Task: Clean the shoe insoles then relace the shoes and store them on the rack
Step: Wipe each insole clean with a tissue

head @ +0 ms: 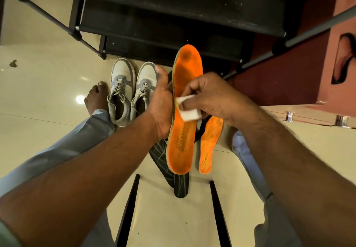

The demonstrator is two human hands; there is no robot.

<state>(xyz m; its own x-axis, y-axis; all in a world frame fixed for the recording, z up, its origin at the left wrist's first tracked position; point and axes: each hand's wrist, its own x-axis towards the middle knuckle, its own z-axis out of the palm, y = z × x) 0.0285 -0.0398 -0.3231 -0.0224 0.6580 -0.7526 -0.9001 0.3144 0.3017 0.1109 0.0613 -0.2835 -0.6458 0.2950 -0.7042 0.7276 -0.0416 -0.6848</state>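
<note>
Hands half-hiding orange insole

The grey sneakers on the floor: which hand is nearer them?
Left. The left hand, gripping the orange insole, is right beside the grey sneakers; the right hand is beyond the insole.

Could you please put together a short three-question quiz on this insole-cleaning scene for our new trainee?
1. True or false: the left hand grips the raised orange insole.
2. What does the right hand press against that insole? A) a brush B) a white wipe C) a shoelace
3. Fill in: the second orange insole lies on the ____.

Key
1. True; its thumb and fingers wrap the insole's edge.
2. B; the white wipe is pinched in the fingers near the insole's middle.
3. Floor, right of the dark insoles; the grey sneakers stand before the black rack.
</note>
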